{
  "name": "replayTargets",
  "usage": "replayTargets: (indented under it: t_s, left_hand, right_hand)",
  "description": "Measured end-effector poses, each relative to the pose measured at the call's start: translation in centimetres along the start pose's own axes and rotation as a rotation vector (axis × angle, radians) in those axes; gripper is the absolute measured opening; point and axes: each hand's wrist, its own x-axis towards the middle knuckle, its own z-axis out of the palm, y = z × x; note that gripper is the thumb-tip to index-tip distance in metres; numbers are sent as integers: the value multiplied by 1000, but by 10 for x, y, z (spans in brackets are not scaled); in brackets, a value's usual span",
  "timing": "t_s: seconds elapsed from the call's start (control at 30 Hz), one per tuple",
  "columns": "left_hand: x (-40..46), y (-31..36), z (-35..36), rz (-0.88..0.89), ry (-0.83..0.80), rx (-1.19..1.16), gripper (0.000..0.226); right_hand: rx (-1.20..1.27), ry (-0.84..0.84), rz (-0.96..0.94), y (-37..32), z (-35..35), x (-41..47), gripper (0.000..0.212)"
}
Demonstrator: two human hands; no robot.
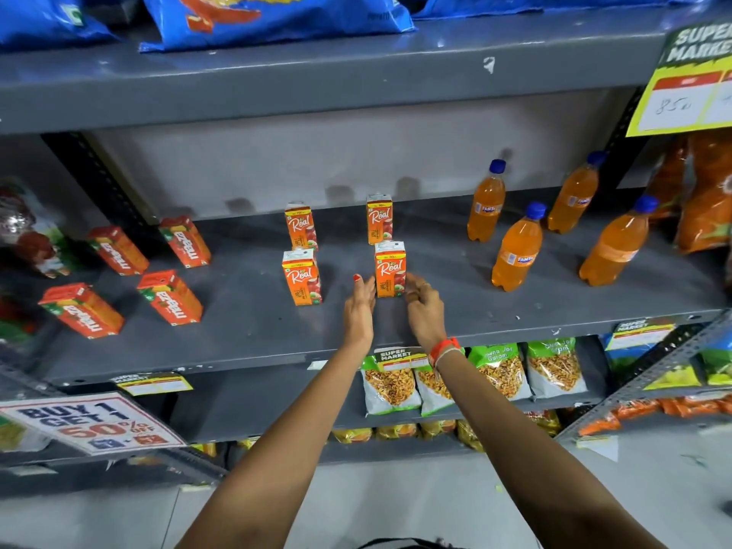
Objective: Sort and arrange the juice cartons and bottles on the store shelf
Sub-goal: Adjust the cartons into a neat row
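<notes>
On the grey shelf (245,322) stand several orange Real cartons in a square; the front right carton (390,269) is flanked by my hands. My left hand (359,309) has its fingertips at the carton's left side, and my right hand (424,311) sits at its right side with fingers loosely curled. Neither hand clasps it. The front left Real carton (302,277) stands apart. Several red Maaza cartons (170,297) stand at the left. Several orange Fanta bottles (517,247) with blue caps stand at the right.
Blue snack bags (269,13) lie on the shelf above. Snack packets (503,370) fill the shelf below. A yellow price sign (685,81) hangs at the upper right, a discount sign (91,423) at the lower left. Orange packets (705,192) crowd the far right.
</notes>
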Motion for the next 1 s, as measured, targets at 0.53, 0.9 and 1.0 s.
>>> replayTargets:
  t_s: [0.53,0.9,1.0]
  left_hand:
    - [-14,-13,10,178,327,-7,36]
    - [-12,-25,136,349,-17,106,25]
    - [12,-22,166,87,-125,100,37]
  right_hand:
    - [254,164,78,10,-27,-13,41]
    - [185,435,77,39,-168,34,37]
    - [182,164,98,35,-179,50,43]
